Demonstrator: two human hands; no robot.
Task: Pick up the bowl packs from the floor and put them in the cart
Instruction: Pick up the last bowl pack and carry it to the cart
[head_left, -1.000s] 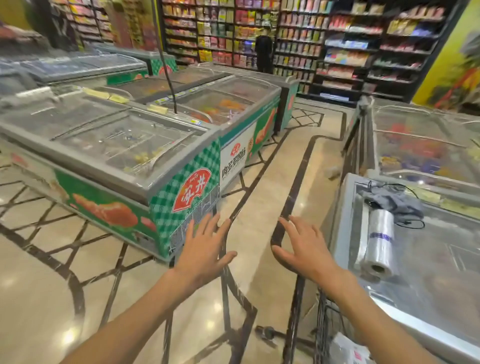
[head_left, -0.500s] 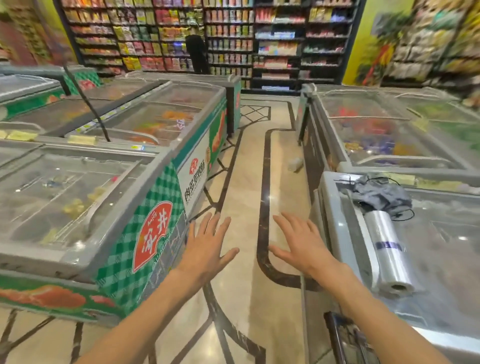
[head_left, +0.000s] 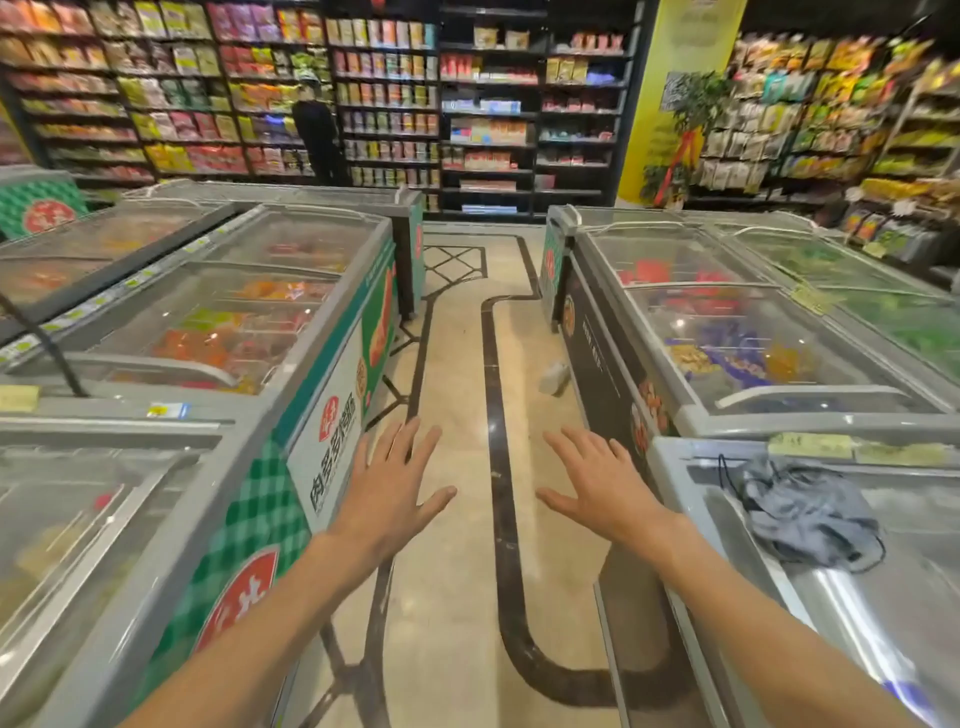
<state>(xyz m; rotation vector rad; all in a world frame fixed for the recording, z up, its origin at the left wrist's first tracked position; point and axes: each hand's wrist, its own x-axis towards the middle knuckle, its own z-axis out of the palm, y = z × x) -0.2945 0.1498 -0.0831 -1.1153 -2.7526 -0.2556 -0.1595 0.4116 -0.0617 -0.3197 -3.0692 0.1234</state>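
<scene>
A pale bowl pack (head_left: 555, 378) lies on the floor of the aisle, against the foot of the right-hand freezer, well ahead of me. My left hand (head_left: 390, 486) is held out palm down over the floor beside the left freezer, fingers spread, holding nothing. Level with it on the other side of the aisle, my right hand (head_left: 597, 486) is also flat, spread and empty. Both hands are far short of the pack. The cart is out of view.
Glass-topped chest freezers line the aisle: a green checked row (head_left: 291, 467) on the left, a grey row (head_left: 691, 415) on the right. A grey cloth with a black cord (head_left: 805, 512) lies on the near right lid. A person in black (head_left: 317, 137) stands at the far shelves.
The view has swung right and moved forward along the aisle. The bowl pack is closer and more central. The cart and the plastic bag roll have dropped out of view. Both hands stay spread.
</scene>
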